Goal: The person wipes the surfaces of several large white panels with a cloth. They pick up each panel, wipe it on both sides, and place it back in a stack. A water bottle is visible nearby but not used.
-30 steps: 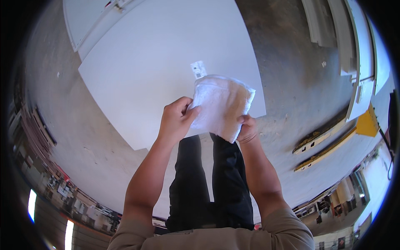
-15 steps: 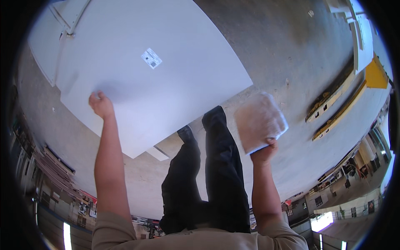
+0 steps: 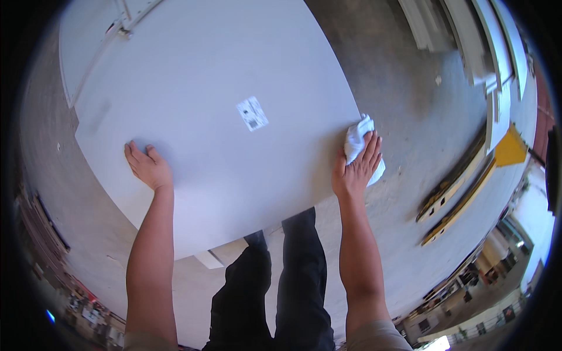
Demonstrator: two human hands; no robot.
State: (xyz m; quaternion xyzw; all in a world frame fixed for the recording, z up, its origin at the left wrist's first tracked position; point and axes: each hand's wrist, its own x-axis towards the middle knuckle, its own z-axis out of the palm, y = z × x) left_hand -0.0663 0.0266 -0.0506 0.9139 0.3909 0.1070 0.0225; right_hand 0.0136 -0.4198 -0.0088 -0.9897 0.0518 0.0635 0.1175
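Note:
A large white panel (image 3: pixel 211 169) lies in front of me, with a small printed label (image 3: pixel 252 114) near its middle. My left hand (image 3: pixel 150 167) is over the panel's left part, fingers stretched and thumb apart, nothing seen in it. At the panel's right edge my right hand (image 3: pixel 358 167) presses a bunched white cloth (image 3: pixel 355 140). Its fingers lie long over the cloth, and part of the cloth hangs out past the edge. The palm side of both hands is hidden.
Yellow pallet-jack forks (image 3: pixel 459 205) stand on the concrete floor at the right. White boards (image 3: pixel 497 70) are stacked at the far right. Another white panel with a metal fitting (image 3: pixel 124 33) adjoins at the far left. My legs (image 3: pixel 298 275) stand close to the near edge.
My right hand has swung the cloth from beside my leg up and onto the panel's right edge; the cloth is now bunched. My left hand's fingers have straightened. The view has shifted.

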